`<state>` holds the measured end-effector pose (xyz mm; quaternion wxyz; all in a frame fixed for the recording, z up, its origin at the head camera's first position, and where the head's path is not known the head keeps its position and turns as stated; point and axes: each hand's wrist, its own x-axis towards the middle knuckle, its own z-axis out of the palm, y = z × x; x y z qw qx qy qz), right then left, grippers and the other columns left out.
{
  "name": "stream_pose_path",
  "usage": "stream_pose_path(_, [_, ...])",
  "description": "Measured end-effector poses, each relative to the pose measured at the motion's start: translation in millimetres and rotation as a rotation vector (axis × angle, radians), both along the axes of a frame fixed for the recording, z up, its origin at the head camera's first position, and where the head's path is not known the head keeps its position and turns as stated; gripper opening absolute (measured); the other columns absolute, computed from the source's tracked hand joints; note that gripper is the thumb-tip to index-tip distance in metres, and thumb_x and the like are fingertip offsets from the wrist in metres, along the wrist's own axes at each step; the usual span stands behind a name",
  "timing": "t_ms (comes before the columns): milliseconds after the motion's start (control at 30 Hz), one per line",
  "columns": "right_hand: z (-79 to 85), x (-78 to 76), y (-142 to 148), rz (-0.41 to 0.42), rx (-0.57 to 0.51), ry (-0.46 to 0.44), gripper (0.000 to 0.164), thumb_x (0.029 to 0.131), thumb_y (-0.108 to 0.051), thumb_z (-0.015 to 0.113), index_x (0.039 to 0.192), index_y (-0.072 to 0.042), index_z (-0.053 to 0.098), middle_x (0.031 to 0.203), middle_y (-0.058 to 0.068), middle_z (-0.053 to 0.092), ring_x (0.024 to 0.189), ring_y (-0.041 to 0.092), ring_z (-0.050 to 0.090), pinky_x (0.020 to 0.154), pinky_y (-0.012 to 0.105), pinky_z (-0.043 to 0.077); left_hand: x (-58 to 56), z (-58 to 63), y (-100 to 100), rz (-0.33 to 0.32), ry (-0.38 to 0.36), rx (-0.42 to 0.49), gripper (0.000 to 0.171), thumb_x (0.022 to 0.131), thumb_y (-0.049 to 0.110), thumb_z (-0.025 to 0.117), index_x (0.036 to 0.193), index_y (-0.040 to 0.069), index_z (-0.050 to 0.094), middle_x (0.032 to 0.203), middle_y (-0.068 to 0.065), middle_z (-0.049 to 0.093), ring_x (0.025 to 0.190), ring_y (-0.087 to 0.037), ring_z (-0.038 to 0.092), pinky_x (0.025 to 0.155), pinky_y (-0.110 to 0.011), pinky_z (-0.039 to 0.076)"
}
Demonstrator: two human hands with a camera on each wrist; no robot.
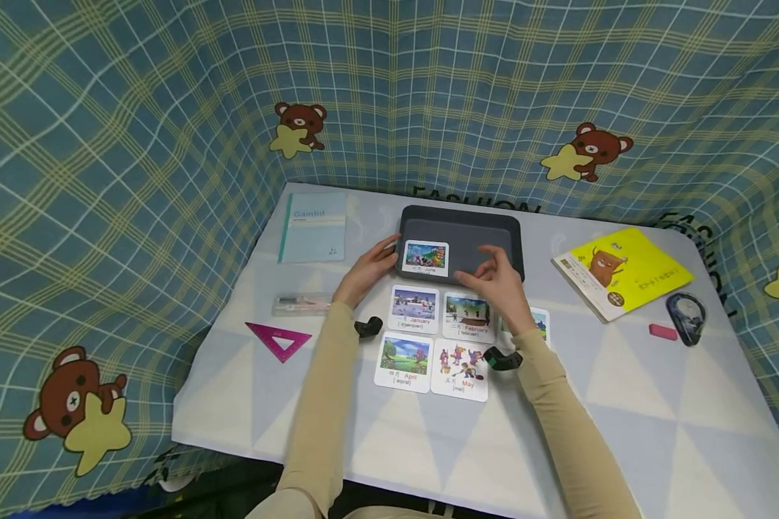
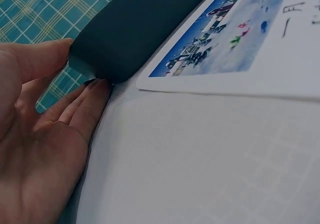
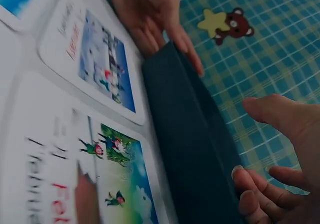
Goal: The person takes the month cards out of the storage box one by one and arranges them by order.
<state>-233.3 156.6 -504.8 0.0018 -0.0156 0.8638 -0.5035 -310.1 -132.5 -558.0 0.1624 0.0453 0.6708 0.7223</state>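
Observation:
A dark grey tray (image 1: 457,213) holds a picture card marked June (image 1: 426,256) in its near left corner. My left hand (image 1: 368,272) touches the tray's left side with fairly straight fingers; in the left wrist view its fingertips (image 2: 102,87) meet the tray's corner. Over the tray's near right part is my right hand (image 1: 496,277), thumb and index finger apart, nothing between them. Just in front of the tray lie cards for January (image 1: 413,308), February (image 1: 469,316), April (image 1: 404,362) and May (image 1: 459,369). Another card (image 1: 541,322) is partly hidden by the right wrist.
On the left lie a pale blue notebook (image 1: 314,227), a clear case (image 1: 292,305) and a pink set square (image 1: 279,340). To the right are a yellow book (image 1: 649,263), a pink eraser (image 1: 663,331) and a dark tape dispenser (image 1: 687,318). Checked cloth hangs behind the table.

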Motion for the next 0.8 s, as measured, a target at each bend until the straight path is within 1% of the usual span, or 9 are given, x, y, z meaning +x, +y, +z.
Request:
stream_pose_path(67, [-1.7,-17.9,-4.2,0.030,0.037,0.004,0.082,0.087,-0.047,0.079,0.151,-0.015,0.038,0.105,0.011,0.058,0.087,0.030,0.061,0.076,0.045,0.050,1.6,0.7,-0.5,0.006,-0.007,0.005,0.053,0.104,0.018,0.061,0.153,0.034,0.048,0.158,-0.011,0.042,0.144,-0.023,0.041,0.120,-0.037,0.031])
stream_pose_path(100, [-2.9,-26.4,-6.4,0.050,0.053,-0.008,0.082,0.088,-0.044,0.079,0.151,-0.013,0.037,0.107,0.012,0.058,0.089,0.030,0.061,0.076,0.045,0.050,2.7,0.8,-0.5,0.007,-0.009,0.009,0.052,0.104,0.018,0.060,0.153,0.033,0.048,0.158,-0.011,0.042,0.144,-0.023,0.041,0.120,-0.037,0.031])
stream_pose_path(200, [-6.9,-48.4,-14.1,0.087,0.120,-0.071,0.086,0.088,-0.043,0.080,0.153,-0.010,0.034,0.111,0.014,0.057,0.093,0.030,0.059,0.078,0.045,0.050,4.9,1.6,0.0,-0.011,-0.013,0.030,0.053,0.105,0.018,0.059,0.154,0.032,0.046,0.160,-0.011,0.039,0.144,-0.022,0.040,0.119,-0.036,0.033])
stream_pose_path(300, [-7.0,-64.3,-22.1,0.101,0.162,-0.131,0.091,0.086,-0.043,0.082,0.154,-0.008,0.032,0.114,0.017,0.057,0.094,0.034,0.058,0.079,0.047,0.050,6.0,4.5,-0.3,-0.025,-0.011,0.031,0.052,0.105,0.019,0.059,0.154,0.033,0.045,0.161,-0.010,0.036,0.145,-0.022,0.039,0.118,-0.036,0.035])
stream_pose_path(400, [-11.0,-71.7,-26.1,0.102,0.182,-0.176,0.090,0.084,-0.040,0.085,0.151,-0.006,0.037,0.114,0.019,0.056,0.096,0.035,0.057,0.080,0.049,0.051,9.1,1.3,1.4,-0.017,-0.023,0.025,0.052,0.105,0.021,0.060,0.153,0.034,0.046,0.161,-0.009,0.036,0.145,-0.021,0.040,0.118,-0.035,0.035])
stream_pose_path(533, [-16.4,-80.9,-27.9,0.101,0.209,-0.177,0.077,0.084,-0.035,0.086,0.143,-0.004,0.046,0.114,0.018,0.051,0.097,0.034,0.052,0.081,0.048,0.048,9.6,1.1,2.5,-0.004,-0.023,0.027,0.052,0.105,0.019,0.060,0.152,0.033,0.047,0.160,-0.010,0.038,0.144,-0.021,0.041,0.118,-0.035,0.036])
stream_pose_path(600, [-17.1,-83.8,-27.1,0.095,0.210,-0.171,0.071,0.085,-0.031,0.085,0.140,-0.003,0.049,0.115,0.019,0.050,0.098,0.034,0.050,0.082,0.049,0.047,8.5,1.5,2.9,-0.004,-0.019,0.028,0.052,0.105,0.017,0.060,0.152,0.033,0.047,0.160,-0.010,0.038,0.144,-0.021,0.041,0.118,-0.035,0.035])
stream_pose_path(733, [-19.2,-87.0,-25.5,0.079,0.151,-0.156,0.065,0.087,-0.025,0.084,0.136,-0.004,0.047,0.118,0.020,0.050,0.101,0.035,0.051,0.085,0.051,0.047,6.8,4.0,3.3,-0.002,-0.013,0.024,0.052,0.105,0.016,0.059,0.153,0.033,0.047,0.160,-0.010,0.038,0.143,-0.021,0.042,0.118,-0.034,0.036])
stream_pose_path(800, [-21.4,-88.2,-25.3,0.064,0.122,-0.130,0.063,0.089,-0.022,0.082,0.136,-0.005,0.044,0.115,0.019,0.052,0.098,0.035,0.054,0.082,0.050,0.048,6.3,5.1,2.6,-0.001,-0.009,0.022,0.052,0.105,0.015,0.058,0.154,0.032,0.046,0.160,-0.010,0.037,0.143,-0.021,0.042,0.118,-0.035,0.035])
